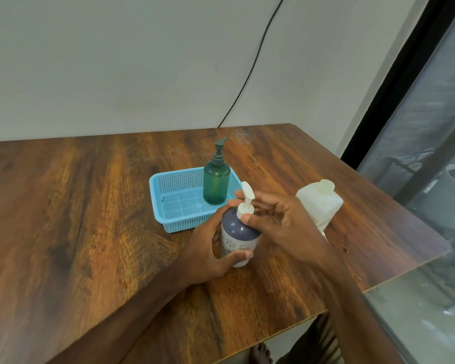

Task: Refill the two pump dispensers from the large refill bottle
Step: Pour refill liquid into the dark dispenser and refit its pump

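Table point(90, 219) of dark wood grain fills my view, with a pale wall point(116, 61) and black cable point(255, 67) behind. A blue basket point(154, 198) holds the green dispenser point(216, 183) upright, and the white refill bottle point(321, 203) stands just right of my hands. My left hand point(205, 253) wraps the purple dispenser point(238, 229), which stands before the basket. My right hand point(281, 222) pinches its pump collar point(244, 210). I judge this the unscrewing step. Next the pump must lift straight out.

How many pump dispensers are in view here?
2. The green dispenser stands in the blue basket; the purple dispenser stands on the table before it, held by the left hand and right hand.
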Tool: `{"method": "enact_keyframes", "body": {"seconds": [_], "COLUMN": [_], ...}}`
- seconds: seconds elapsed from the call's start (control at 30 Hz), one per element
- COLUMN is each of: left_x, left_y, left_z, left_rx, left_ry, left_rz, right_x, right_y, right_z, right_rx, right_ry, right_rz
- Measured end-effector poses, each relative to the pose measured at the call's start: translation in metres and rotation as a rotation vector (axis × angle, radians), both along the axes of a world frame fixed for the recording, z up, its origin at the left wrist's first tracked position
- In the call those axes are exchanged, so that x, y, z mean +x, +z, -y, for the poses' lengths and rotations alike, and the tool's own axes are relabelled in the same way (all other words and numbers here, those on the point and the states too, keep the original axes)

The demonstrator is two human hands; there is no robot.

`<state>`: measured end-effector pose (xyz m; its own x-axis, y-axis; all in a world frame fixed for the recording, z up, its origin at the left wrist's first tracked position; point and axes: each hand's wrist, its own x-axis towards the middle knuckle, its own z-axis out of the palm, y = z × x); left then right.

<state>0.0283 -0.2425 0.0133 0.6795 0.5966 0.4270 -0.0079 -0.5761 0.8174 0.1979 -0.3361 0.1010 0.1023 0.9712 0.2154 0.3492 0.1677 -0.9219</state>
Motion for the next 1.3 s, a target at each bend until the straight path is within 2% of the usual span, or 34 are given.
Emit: {"method": "enact_keyframes", "body": {"seconds": [0.1, 0.27, 0.37, 0.53, 0.6, 0.67, 0.73, 0.83, 0.9, 1.1, 1.3], "left_x": [-0.001, -0.001, -0.001, -0.005, -0.006, -0.008, -0.009, -0.012, -0.016, -0.032, -0.037], "left_y": [0.0, 0.003, 0.003, 0.011, 0.017, 0.021, 0.026, 0.037, 0.05, 0.087, 0.085], "left_z": [-0.002, 0.001, 0.001, -0.003, -0.003, -0.003, -0.002, 0.002, 0.0, -0.032, -0.073], "left_rx": [0.0, -0.007, 0.002, 0.006, 0.001, 0.008, 0.037, 0.05, 0.022, 0.028, 0.055], "left_ry": [-0.017, -0.017, -0.008, 0.003, 0.041, 0.093, 0.131, 0.217, 0.278, 0.454, 0.616], "left_rz": [-0.02, -0.013, -0.018, -0.064, -0.057, -0.04, -0.032, 0.005, 0.043, 0.056, -0.085], "right_x": [0.004, -0.01, -0.024, -0.036, -0.031, -0.027, -0.026, -0.021, -0.02, -0.023, -0.022], "right_y": [-0.003, -0.03, -0.038, -0.044, -0.041, -0.038, -0.038, -0.046, -0.053, -0.056, -0.055], "right_z": [-0.003, -0.002, -0.001, 0.001, 0.004, 0.01, 0.016, 0.022, 0.022, 0.01, 0.003], "right_rx": [-0.003, 0.099, 0.128, 0.157, 0.158, 0.174, 0.197, 0.232, 0.201, 0.084, 0.051], "right_ry": [-0.007, -0.284, -0.411, -0.507, -0.455, -0.402, -0.442, -0.637, -0.69, -0.614, -0.583], "right_rz": [-0.03, 0.126, 0.081, 0.047, -0.011, -0.156, -0.292, -0.178, -0.125, -0.103, -0.092]}}
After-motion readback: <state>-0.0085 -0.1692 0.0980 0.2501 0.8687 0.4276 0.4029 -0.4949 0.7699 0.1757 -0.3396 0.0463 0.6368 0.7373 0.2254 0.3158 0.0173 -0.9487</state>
